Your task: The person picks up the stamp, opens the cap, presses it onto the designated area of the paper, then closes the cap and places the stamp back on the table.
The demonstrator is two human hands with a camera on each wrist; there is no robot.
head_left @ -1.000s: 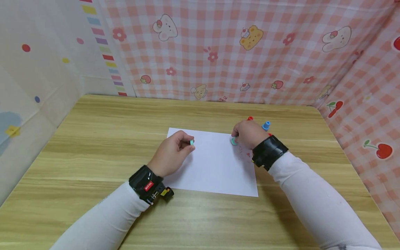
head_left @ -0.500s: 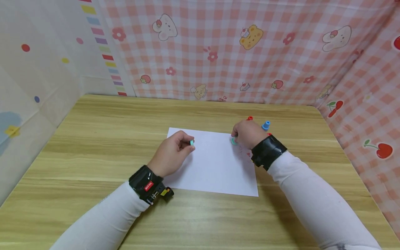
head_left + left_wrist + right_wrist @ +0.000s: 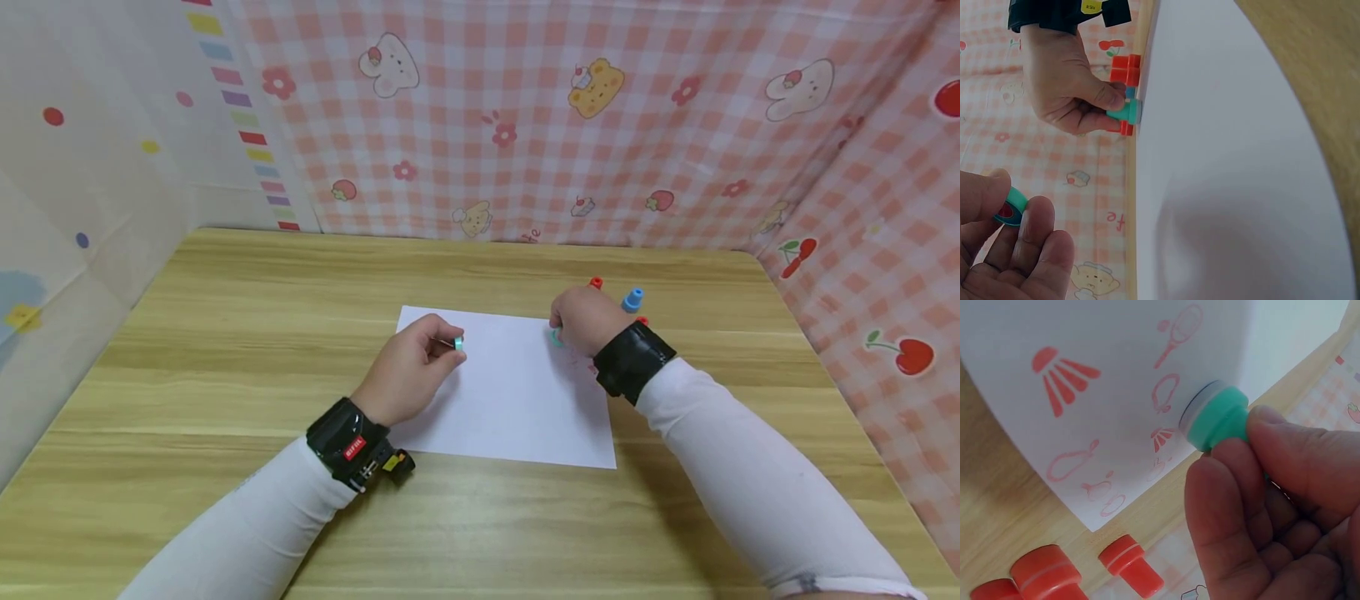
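Note:
In the head view my left hand (image 3: 405,371) is over the left part of a white sheet of paper (image 3: 510,417). Its thumb and fingers pinch a small teal stamp cap (image 3: 1017,200), with red showing inside. Toward the paper's far right corner, my right hand (image 3: 592,321) pinches a teal stamp (image 3: 1219,419) by its narrow end. The stamp's wide face is down at the paper; whether it presses fully flat cannot be told. Red prints surround it in the right wrist view: a shuttlecock (image 3: 1063,381), a racket (image 3: 1179,334) and several fainter shapes.
Behind and beside my right hand stand a blue stamp (image 3: 633,300) and red stamps, one of them a red stamp (image 3: 1132,565) near the paper's corner. The wooden table (image 3: 262,292) ends at a pink checked cloth (image 3: 450,125) at the back.
The head view has shifted slightly. My right wrist has moved a little to the left, while its stamp stays at nearly the same spot on the paper. The left hand holds still.

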